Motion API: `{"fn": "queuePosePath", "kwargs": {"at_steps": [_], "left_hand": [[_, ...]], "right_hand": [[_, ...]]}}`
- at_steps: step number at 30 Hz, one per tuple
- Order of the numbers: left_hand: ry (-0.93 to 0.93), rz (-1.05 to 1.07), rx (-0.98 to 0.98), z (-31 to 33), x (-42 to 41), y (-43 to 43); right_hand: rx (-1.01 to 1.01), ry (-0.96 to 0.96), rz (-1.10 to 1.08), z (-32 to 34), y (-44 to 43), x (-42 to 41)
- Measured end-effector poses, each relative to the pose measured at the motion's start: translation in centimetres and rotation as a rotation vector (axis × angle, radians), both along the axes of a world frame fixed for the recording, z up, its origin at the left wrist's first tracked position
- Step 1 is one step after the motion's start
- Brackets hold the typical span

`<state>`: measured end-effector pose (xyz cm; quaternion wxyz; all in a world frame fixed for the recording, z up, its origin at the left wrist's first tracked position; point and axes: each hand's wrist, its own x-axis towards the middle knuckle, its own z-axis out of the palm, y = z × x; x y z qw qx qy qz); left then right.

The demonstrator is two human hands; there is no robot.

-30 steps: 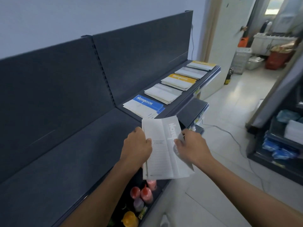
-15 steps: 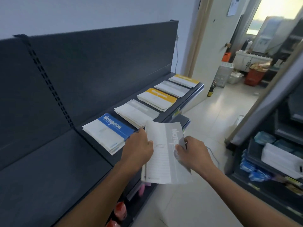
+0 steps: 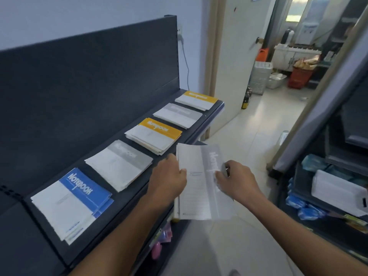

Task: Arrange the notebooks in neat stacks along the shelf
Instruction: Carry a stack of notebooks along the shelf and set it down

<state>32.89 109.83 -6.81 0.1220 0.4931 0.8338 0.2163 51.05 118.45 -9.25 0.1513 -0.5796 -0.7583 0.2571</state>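
Notebook (image 3: 196,188) partly behind hands (image 3: 169,177) (image 3: 237,182)

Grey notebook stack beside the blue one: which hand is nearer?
Left. The left hand grips the left edge of the held notebooks, just right of that grey stack. The right hand holds their opposite side, farther out over the aisle.

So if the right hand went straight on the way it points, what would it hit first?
Probably the nearer yellow-banded notebook stack on the shelf. The right hand, gripping the grey notebook, points toward it, though depth is unclear.
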Motion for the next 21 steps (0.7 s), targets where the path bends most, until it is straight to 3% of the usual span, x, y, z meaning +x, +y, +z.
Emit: {"fn": "queuePosePath", "kwargs": {"at_steps": [11, 21], "left_hand": [[0.040, 0.146, 0.000, 1.2, 5.4, 14.3], [0.030, 0.325, -0.010, 1.3, 2.8, 22.1]], "right_hand": [[-0.054, 0.079, 0.155, 0.6, 16.7, 4.0], [-0.078, 0.112, 0.279, 1.1, 26.5, -0.4]]}}
